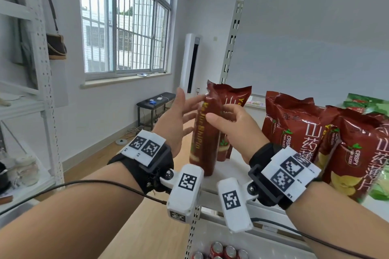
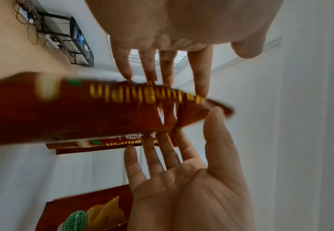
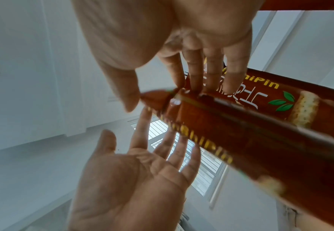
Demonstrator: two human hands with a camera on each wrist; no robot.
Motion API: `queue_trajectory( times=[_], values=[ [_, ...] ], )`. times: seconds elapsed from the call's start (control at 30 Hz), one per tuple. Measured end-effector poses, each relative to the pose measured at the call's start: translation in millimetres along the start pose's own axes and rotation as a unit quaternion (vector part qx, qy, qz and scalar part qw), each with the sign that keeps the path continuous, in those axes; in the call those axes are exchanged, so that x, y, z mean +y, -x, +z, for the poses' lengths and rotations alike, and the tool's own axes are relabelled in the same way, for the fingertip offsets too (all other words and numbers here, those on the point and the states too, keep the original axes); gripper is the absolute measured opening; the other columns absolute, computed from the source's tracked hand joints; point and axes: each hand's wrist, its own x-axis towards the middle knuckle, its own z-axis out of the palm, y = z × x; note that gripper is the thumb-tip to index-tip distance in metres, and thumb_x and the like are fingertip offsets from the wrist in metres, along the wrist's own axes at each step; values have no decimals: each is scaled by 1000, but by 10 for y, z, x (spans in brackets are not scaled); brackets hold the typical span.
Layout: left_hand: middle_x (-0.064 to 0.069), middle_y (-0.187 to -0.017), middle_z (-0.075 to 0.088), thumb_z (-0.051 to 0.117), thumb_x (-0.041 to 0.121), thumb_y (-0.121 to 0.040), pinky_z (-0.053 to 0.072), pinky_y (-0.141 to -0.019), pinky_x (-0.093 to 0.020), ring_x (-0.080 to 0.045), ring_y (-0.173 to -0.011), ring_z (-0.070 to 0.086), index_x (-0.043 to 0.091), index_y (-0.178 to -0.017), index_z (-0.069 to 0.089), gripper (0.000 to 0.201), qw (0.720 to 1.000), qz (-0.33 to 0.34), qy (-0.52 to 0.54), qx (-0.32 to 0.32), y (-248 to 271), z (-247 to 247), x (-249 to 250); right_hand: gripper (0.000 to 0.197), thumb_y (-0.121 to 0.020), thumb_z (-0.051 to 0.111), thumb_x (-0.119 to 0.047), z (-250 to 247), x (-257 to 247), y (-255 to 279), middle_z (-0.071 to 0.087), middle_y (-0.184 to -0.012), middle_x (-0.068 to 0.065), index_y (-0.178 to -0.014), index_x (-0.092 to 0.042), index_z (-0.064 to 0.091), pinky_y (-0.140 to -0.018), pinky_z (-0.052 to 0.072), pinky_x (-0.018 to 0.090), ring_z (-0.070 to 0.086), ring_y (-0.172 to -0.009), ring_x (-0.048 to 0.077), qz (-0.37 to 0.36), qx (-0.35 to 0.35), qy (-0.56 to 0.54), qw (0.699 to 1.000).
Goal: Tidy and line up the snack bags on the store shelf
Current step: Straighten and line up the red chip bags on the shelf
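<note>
A red snack bag [image 1: 203, 136] stands edge-on near the left end of the white shelf [image 1: 237, 166]. My left hand [image 1: 185, 111] is open, its spread fingers touching the bag's left side. On the bag's upper right side, my right hand [image 1: 223, 118] pinches it between thumb and fingers. The left wrist view has the bag [image 2: 103, 112] blurred between my left hand [image 2: 170, 65] and right hand [image 2: 182, 150]. In the right wrist view my right hand [image 3: 174, 73] grips the bag [image 3: 241, 134] by its top seal, with the left hand [image 3: 142, 156] open beyond. A second red bag [image 1: 236, 99] stands just behind.
Several red yam-crisp bags [image 1: 299, 132] lean on the shelf to the right, with green bags [image 1: 367, 102] behind them. Red cans [image 1: 223, 250] sit on the shelf below. A slotted upright [image 1: 230, 52] bounds the shelf's left end. A white rack [image 1: 42, 73] stands far left.
</note>
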Motion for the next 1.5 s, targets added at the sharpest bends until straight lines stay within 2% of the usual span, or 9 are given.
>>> queue_trajectory(
  times=[0.1,0.2,0.33,0.4,0.5,0.8,0.97,1.23,1.5],
  values=[
    [0,-94,61,34,66,-84,45,-73,-30,-12,-83,56,24,-106,69,59,1000,2,18,1,-1,-2,-33,54,-71,77,-40,-24,39,5,64,-107,-11,-116,-25,52,-79,47,25,60,-97,4,-1,-6,5,1000],
    [-1,-89,60,53,23,-94,47,-62,-23,-9,-72,56,18,-110,61,19,1000,8,11,27,-22,34,-74,28,-80,71,-28,-48,91,-38,67,-102,-10,-104,-29,57,-87,50,32,63,-95,7,-7,48,13,999],
    [-4,-114,58,58,-1,-88,51,-87,-37,-21,-109,57,25,-121,53,43,996,-1,-81,33,-74,3,-172,20,-89,60,-13,-76,147,-72,68,-102,-6,-97,-30,57,-83,52,32,65,-94,11,17,27,-69,997],
    [-10,-124,59,63,-1,-85,53,-89,-37,-22,-112,59,23,-134,46,57,997,-30,-68,-9,-72,-31,-211,23,-91,56,-7,-94,163,-68,68,-101,-5,-99,-28,56,-78,51,28,65,-93,11,19,12,-99,995],
    [0,-98,74,66,2,-83,57,-74,-26,-12,-86,70,21,-119,59,41,994,-49,-74,-61,-72,-55,-243,24,-92,52,-4,-125,184,-65,67,-102,-2,-100,-26,56,-79,51,30,64,-94,14,23,6,-122,992],
    [0,-92,73,72,8,-78,55,-67,-27,-17,-84,71,20,-113,60,39,997,-40,-58,-40,-123,-62,-316,22,-94,50,-9,-139,178,-68,67,-106,2,-106,-26,58,-82,51,32,64,-96,16,39,0,-131,991],
    [5,-81,74,69,4,-80,54,-59,-21,-13,-76,72,18,-111,60,34,999,-29,-38,-26,-163,-84,-324,26,-94,53,-27,-162,175,-81,66,-100,-10,-119,-22,53,-69,46,21,66,-79,-3,46,42,-134,989],
    [7,-77,73,68,2,-82,53,-51,-20,-11,-68,71,20,-115,56,40,995,13,18,97,-355,-332,-316,90,-74,74,-40,-222,336,-424,33,-145,6,-144,-22,21,-108,35,43,40,-128,22,116,189,-2,975],
    [5,-83,74,70,7,-81,53,-52,-21,-12,-71,72,17,-124,53,47,994,-5,11,113,-542,-552,-392,65,-69,79,-31,-10,443,-734,63,-112,4,-120,-18,42,-93,49,44,64,-99,24,127,155,-13,980]
  ],
)
